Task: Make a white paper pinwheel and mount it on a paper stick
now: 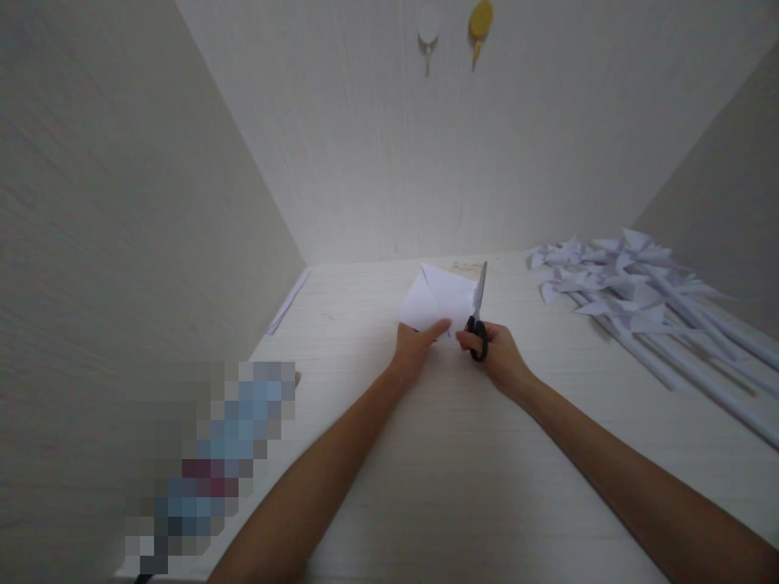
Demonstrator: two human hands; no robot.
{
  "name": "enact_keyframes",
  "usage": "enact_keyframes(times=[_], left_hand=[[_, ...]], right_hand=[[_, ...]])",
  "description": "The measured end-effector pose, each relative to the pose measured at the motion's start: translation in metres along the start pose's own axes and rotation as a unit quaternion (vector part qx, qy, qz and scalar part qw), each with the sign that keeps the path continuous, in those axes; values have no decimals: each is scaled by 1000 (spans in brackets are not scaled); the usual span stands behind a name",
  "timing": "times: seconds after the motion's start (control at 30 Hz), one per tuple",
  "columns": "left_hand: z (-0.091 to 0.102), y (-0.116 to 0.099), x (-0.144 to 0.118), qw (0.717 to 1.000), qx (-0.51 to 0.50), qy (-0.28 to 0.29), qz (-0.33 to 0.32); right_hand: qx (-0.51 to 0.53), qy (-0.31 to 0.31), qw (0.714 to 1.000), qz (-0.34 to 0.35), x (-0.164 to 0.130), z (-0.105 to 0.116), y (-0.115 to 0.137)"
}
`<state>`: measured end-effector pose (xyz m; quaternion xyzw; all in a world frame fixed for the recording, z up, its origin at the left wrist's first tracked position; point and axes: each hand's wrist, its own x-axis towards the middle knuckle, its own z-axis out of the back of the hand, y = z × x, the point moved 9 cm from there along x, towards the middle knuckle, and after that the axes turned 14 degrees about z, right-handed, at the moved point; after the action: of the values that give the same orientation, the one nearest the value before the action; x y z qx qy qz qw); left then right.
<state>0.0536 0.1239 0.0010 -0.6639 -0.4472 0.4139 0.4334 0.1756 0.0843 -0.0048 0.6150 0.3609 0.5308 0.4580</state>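
- The tabletop (462, 487) is pale, wood-grained, and walled in on three sides by plain light panels; no writing or label can be read anywhere on it.
- To the right of the folded paper, well apart from it, a heap of white paper pinwheels (614, 280) on long rolled paper sticks lies on the tabletop, the sticks fanning away from the paper toward the near right edge.
- A blurred, pixelated patch (207, 462) sits to the near left of the paper, at the tabletop's left edge; what it covers cannot be told.
- The folded paper (435, 300) is a white sheet with creases showing, lying in the middle of the tabletop with its far corner raised a little. No print shows on it.
- The left hand (417, 345) is at the paper's near edge, its grip pinching that edge between thumb and fingers.
- The right hand (499, 353) is just beside the paper's near right corner, its grip closed through the black handle loops of the scissors.
- The scissors (479, 312) stand along the paper's right edge, blades pointing away from the person; whether the blades are parted cannot be told. No brand is legible.
- A thin white paper strip (289, 302) lies left of the paper, against the left wall.
- High on the back wall beyond the paper hang a white hook (428, 28) and a yellow hook (480, 24).
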Motion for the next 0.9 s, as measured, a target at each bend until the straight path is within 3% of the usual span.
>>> enact_keyframes(times=[0.17,0.3,0.47,0.77,0.9], left_hand=[[2,-1,-1,999,23,-27,9],[7,1,2,999,-15,-36,7],[9,3,5,999,-26,-36,1],[3,-3,0,1000,-14,-15,-13],[3,-6,-2,999,-4,-28,-18]], right_hand=[[45,-6,999,-10,1,1,-5],[65,30,997,-22,-1,-8,-1],[47,45,998,-13,-3,-11,4],[0,7,1000,10,0,-3,2],[-7,25,1000,16,0,-5,3]])
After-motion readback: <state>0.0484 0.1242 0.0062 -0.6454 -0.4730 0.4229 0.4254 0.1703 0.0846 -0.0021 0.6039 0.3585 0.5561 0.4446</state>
